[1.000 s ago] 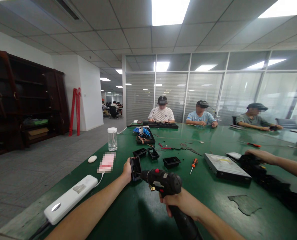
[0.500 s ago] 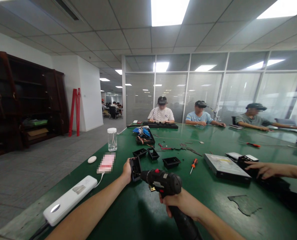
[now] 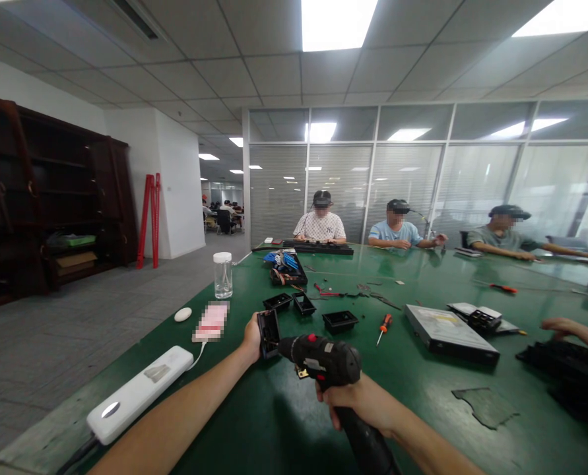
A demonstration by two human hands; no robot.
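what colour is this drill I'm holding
The drill is mostly black with red accents; head view shows it.

White wall; left of it, dark wooden cabinet. Red poles standing against wall, grey floor at its foot. Right of wall, opening into another room, then glass partition, seemingly with blinds. Above and right of wall, tiled ceiling with bright light panel.

I am viewing everything through a single head-worn camera, which is facing forward and down across the tabletop. The wearer's left hand and right hand are showing close by, with the glass partition standing well back and the ceiling filling the top.
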